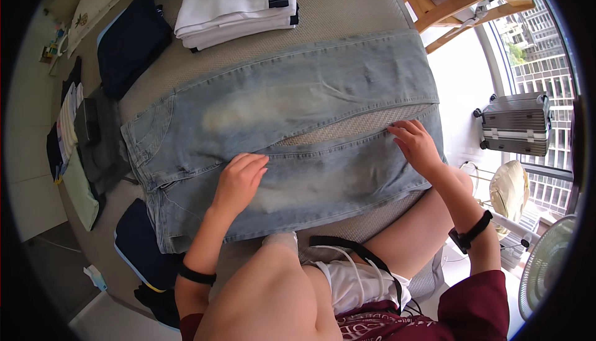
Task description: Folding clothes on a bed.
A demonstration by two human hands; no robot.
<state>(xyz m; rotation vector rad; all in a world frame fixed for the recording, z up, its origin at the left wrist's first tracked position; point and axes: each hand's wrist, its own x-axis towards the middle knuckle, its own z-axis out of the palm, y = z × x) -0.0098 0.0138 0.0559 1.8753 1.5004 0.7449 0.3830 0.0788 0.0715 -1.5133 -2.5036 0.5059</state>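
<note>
A pair of faded blue jeans [347,74] lies spread on the grey bed, waistband to the left and leg ends to the right. The two legs are slightly apart, with bedcover showing between them. My left hand [240,181] is at the inner seam of the nearer leg, close to the crotch, its fingers together on the denim. Farther along that seam, near the leg end, my right hand [417,147] has its fingertips on the edge of the cloth. Both hands look closed on the denim, though the cloth under the fingertips is partly hidden.
Folded white clothes [239,12] sit beyond the jeans, beside a folded navy garment [133,46]. Another navy garment [146,245] and a dark grey bag-like item [102,136] lie left. A wooden chair [465,2], grey suitcase [516,123] and fan [549,266] stand right.
</note>
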